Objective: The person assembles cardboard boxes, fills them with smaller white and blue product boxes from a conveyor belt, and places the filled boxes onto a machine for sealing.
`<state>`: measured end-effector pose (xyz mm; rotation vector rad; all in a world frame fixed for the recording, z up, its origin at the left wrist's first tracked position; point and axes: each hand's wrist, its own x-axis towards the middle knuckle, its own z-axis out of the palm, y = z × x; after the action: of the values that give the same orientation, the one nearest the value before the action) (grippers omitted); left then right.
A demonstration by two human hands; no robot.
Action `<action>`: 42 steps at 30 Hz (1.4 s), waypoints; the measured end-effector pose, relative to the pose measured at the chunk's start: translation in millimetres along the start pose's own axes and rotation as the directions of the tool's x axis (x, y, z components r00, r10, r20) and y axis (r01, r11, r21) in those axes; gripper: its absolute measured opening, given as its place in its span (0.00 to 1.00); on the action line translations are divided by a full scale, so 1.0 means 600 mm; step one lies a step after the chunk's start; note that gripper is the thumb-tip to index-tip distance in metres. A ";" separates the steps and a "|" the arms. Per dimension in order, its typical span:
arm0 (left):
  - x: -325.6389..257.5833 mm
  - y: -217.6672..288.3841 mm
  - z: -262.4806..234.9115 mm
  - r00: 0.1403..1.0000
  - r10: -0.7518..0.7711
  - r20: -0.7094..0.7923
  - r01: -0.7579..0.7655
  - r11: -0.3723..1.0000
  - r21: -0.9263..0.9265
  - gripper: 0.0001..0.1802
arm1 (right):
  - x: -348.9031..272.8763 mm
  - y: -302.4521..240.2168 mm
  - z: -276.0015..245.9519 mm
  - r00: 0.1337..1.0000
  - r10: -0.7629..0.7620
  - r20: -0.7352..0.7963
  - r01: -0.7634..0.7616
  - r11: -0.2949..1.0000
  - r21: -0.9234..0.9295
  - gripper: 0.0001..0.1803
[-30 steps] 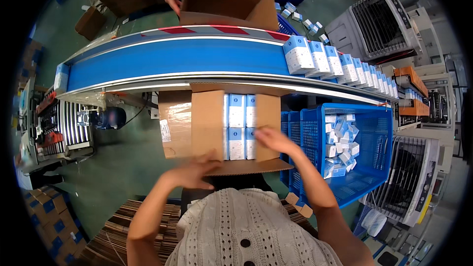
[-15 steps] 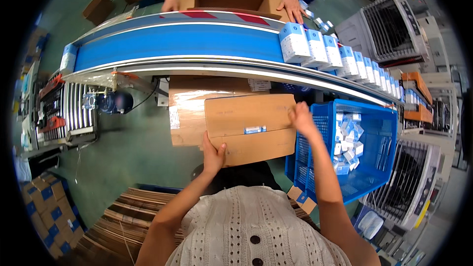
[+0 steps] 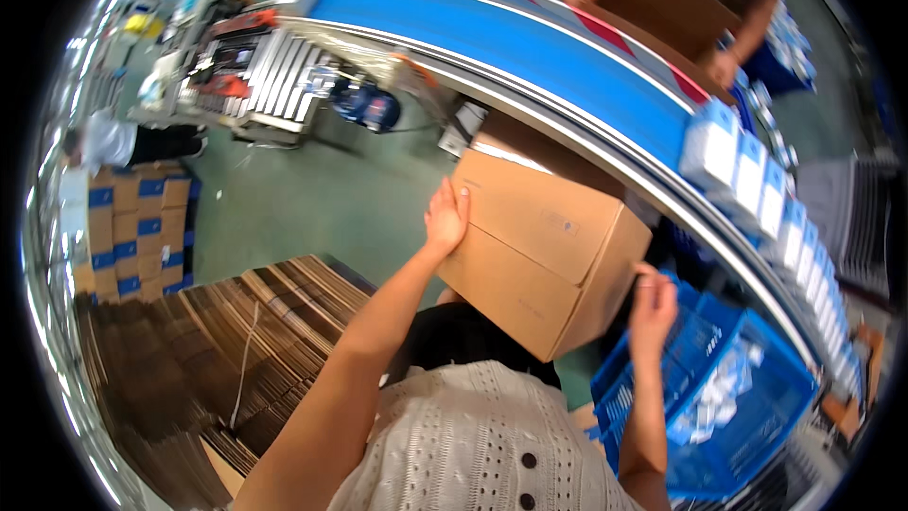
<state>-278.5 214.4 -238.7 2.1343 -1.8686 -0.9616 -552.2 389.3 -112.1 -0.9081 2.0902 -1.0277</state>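
Closed cardboard box (image 3: pixel 539 246) gripped between flat left hand (image 3: pixel 446 218) on near-left edge and right hand (image 3: pixel 653 308) clamped at lower-right corner, tilted beside blue conveyor (image 3: pixel 567 57), above blue crate (image 3: pixel 757 416).

The closed brown cardboard box (image 3: pixel 539 246) hides its own contents and the left hand's (image 3: pixel 446 218) palm. Far off, another person's head and body are cut off by the edge; the small white packs in the blue plastic crate (image 3: pixel 747 416) blur.

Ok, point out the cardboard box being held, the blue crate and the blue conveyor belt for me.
cardboard box (image 3: pixel 539 227): head view, on its closed top flap.
blue crate (image 3: pixel 757 416): head view, on its mesh side wall.
blue conveyor belt (image 3: pixel 530 43): head view, on a bare stretch of the belt surface.
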 end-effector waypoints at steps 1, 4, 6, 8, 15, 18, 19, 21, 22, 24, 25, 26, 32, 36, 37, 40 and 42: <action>0.018 -0.008 -0.012 0.998 -0.050 0.030 0.047 0.995 0.094 0.35 | 0.037 0.061 -0.011 0.993 -0.063 -0.099 0.054 0.994 -0.095 0.17; 0.095 -0.119 -0.003 0.969 -0.058 0.241 0.109 0.972 -0.206 0.36 | 0.089 0.199 0.036 0.980 0.181 0.077 -0.195 0.843 0.502 0.24; 0.108 -0.132 0.003 0.950 -0.002 0.313 0.135 0.905 -0.403 0.36 | 0.088 0.246 0.070 0.838 0.275 0.471 -0.538 0.274 0.797 0.27; 0.106 -0.169 0.008 0.929 0.075 0.363 0.174 0.777 -0.605 0.34 | 0.070 0.236 0.128 0.830 0.307 0.465 -0.549 0.312 0.775 0.27; 0.132 -0.459 -0.068 0.908 -0.088 0.410 0.413 0.351 -0.840 0.32 | 0.042 0.014 0.364 0.651 0.465 0.600 -0.759 0.395 0.517 0.29; 0.185 -0.572 -0.237 0.800 -0.200 0.565 0.599 0.220 -0.770 0.37 | 0.027 -0.082 0.525 0.551 0.532 0.643 -0.835 0.351 0.425 0.29; 0.212 -0.623 -0.293 0.857 -0.219 0.466 0.513 0.277 -0.813 0.38 | 0.026 -0.117 0.598 0.512 0.522 0.682 -0.859 0.300 0.416 0.28; 0.274 -0.681 -0.428 0.811 -0.362 0.459 0.564 0.276 -0.778 0.36 | 0.023 -0.190 0.736 0.458 0.383 0.802 -0.884 0.293 0.365 0.26; 0.306 -0.669 -0.513 0.829 -0.401 0.389 0.536 0.374 -0.757 0.35 | 0.029 -0.202 0.792 0.428 0.312 0.848 -0.899 0.243 0.364 0.25; 0.366 -0.800 -0.599 0.907 -0.422 0.009 0.354 0.749 -0.560 0.31 | 0.024 -0.234 0.948 0.443 0.306 0.843 -0.889 0.274 0.367 0.24; 0.425 -0.754 -0.659 0.873 -0.485 -0.058 0.438 0.829 -0.348 0.30 | 0.028 -0.232 1.015 0.559 0.421 0.714 -0.827 0.341 0.447 0.24; 0.474 -0.737 -0.712 0.857 -0.488 -0.166 0.480 0.873 -0.092 0.30 | 0.027 -0.235 1.084 0.536 0.520 0.666 -0.844 0.331 0.421 0.25; 0.730 -0.596 -0.892 0.913 -0.355 -0.201 0.396 0.890 0.227 0.30 | 0.083 -0.321 1.299 0.592 0.153 0.791 -0.804 0.174 0.568 0.33; 0.910 -0.555 -0.979 0.925 -0.222 -0.307 0.303 0.920 0.248 0.29 | 0.225 -0.454 1.418 0.658 -0.197 0.727 -0.614 0.419 0.669 0.34; 0.957 -0.537 -1.011 0.931 -0.176 -0.320 0.263 0.931 0.253 0.29 | 0.259 -0.495 1.455 0.670 -0.177 0.721 -0.603 0.437 0.667 0.34; 1.079 -0.553 -1.045 0.894 0.091 -0.439 0.035 0.962 0.270 0.31 | 0.349 -0.487 1.540 0.411 0.043 0.910 -0.871 0.313 0.379 0.32; 1.110 -0.564 -0.990 0.893 0.182 -0.413 0.011 0.906 0.424 0.32 | 0.393 -0.497 1.578 0.428 0.256 0.867 -0.883 0.323 0.341 0.31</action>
<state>343.1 -508.1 -185.6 2.2060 -2.0224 -0.0206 133.1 -314.5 -387.6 0.1138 0.9139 -0.8013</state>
